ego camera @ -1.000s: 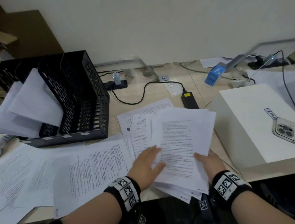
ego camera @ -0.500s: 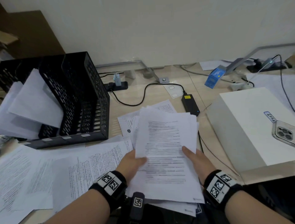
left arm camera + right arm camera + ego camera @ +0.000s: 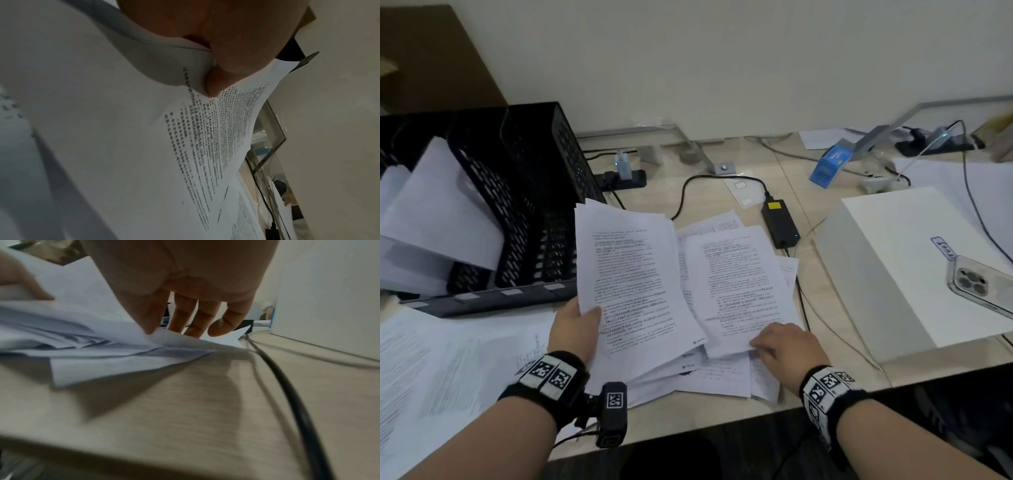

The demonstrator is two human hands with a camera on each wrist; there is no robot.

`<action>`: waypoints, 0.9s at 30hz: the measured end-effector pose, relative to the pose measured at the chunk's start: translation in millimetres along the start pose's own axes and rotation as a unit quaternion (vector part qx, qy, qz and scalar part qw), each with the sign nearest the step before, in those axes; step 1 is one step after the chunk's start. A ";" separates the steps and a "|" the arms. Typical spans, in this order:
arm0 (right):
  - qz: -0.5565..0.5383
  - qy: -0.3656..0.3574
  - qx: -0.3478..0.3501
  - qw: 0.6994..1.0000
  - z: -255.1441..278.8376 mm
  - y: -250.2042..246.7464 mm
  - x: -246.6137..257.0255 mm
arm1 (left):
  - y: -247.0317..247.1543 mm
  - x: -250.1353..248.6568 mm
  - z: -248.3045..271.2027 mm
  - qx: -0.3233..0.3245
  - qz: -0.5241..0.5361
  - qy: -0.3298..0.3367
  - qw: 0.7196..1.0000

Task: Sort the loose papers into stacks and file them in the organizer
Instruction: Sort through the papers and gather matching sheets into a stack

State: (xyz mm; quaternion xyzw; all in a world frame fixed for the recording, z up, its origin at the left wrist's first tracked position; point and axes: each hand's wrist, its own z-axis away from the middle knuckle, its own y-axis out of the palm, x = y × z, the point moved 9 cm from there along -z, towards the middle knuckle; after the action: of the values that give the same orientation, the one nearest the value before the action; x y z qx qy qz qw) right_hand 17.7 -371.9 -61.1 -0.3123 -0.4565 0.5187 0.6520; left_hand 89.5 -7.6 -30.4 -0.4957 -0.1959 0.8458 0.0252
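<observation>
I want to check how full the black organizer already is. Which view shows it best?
The head view: the black organizer stands at the left of the desk, white sheets leaning out of its slots. The left wrist view shows only a dark corner behind the left hand; the right wrist view shows none of it.

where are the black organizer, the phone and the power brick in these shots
black organizer [image 3: 541,205]: head view, on its perforated right side wall.
phone [image 3: 977,286]: head view, on its back beside the camera lenses.
power brick [image 3: 780,222]: head view, on its black top face.
</observation>
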 end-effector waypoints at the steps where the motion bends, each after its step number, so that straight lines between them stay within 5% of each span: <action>1: -0.034 0.027 -0.021 0.999 -0.6 -4.7 -3.5 | -0.2 1.8 -0.6 0.003 -0.003 -0.002 1.000; 3: -0.139 0.111 -0.089 0.980 1.8 -20.1 -21.1 | -0.3 7.9 -2.8 0.009 -0.006 -0.013 1.000; 6: -0.336 0.218 -0.226 0.888 13.2 -44.0 -50.2 | 0.6 18.7 -8.2 0.021 -0.009 -0.027 0.999; 9: -0.421 0.195 -0.275 0.842 10.8 -57.2 -48.0 | 6.8 25.8 -8.4 0.049 0.015 -0.050 0.997; 14: -0.241 -0.001 -0.181 0.954 -3.8 -68.6 31.0 | 27.0 37.2 2.8 0.106 0.052 -0.095 0.988; 16: -0.158 -0.098 -0.120 0.975 -4.8 -54.4 70.6 | 36.2 43.0 7.5 0.112 0.083 -0.120 0.983; 22: -0.031 -0.242 -0.014 0.970 7.6 -0.3 126.6 | 62.6 45.0 24.5 0.182 0.040 -0.155 0.970; 27: -0.130 -0.196 0.028 0.972 11.0 -2.6 124.0 | 60.5 48.6 15.3 0.160 -0.057 -0.074 0.983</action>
State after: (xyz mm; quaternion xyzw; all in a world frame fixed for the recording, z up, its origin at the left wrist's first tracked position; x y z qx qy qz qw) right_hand 14.1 -254.1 -20.9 -0.1241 -0.5971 0.4934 0.6202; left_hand 61.1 -56.5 -85.6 -0.4090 -0.0873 0.8978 0.1380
